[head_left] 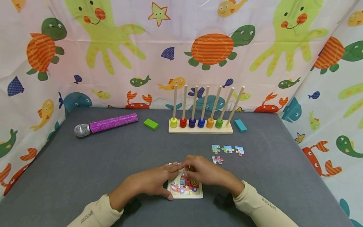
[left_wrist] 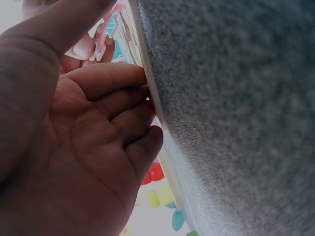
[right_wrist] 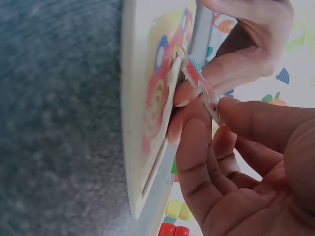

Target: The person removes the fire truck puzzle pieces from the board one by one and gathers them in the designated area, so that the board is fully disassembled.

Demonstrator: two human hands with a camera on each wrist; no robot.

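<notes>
A wooden jigsaw board [head_left: 187, 196] lies on the grey table, partly filled with a picture of a red vehicle. My left hand [head_left: 150, 181] rests along its left side, thumb near the lower left corner and fingers extended toward the far edge. In the left wrist view those fingers [left_wrist: 118, 78] touch the board's edge. Over the board's upper part, my right hand [head_left: 208, 171] pinches a puzzle piece [right_wrist: 201, 84] between thumb and fingertips. The piece is tilted, one end right at the board's surface; in the head view the fingers hide it.
Several loose puzzle pieces [head_left: 227, 149] lie to the right beyond the board. At the back stands a wooden peg rack [head_left: 200, 130] with coloured beads, between a green block [head_left: 151, 124] and a teal block [head_left: 240, 125]. A purple microphone [head_left: 113, 125] lies back left.
</notes>
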